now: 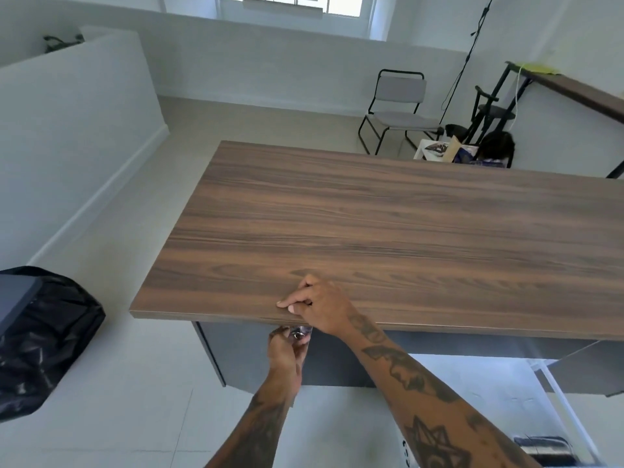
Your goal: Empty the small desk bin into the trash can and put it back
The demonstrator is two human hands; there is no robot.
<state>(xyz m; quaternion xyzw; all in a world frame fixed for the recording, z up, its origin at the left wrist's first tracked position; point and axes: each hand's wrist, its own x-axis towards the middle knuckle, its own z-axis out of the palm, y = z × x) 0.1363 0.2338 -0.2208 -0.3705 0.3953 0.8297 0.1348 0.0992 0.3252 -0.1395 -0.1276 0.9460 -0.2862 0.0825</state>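
Observation:
A large trash can [50,336] lined with a black bag stands on the floor at the left, its grey lid tilted up. At the bottom right, part of a dark mesh bin [543,447] shows on the floor, mostly cut off by the frame. My left hand [287,356] is just under the front edge of the wooden desk [388,224], closed on a crumpled clear wrapper [301,332]. My right hand [319,304] rests on the desk's front edge directly above it, fingers curled, thumb and forefinger at the edge.
A low white wall runs along the left. A black-framed chair [398,109] stands beyond the desk. A white box of clutter [452,152] and a black stand sit at the far right, near a second table [580,92]. A white frame [560,400] leans at the right.

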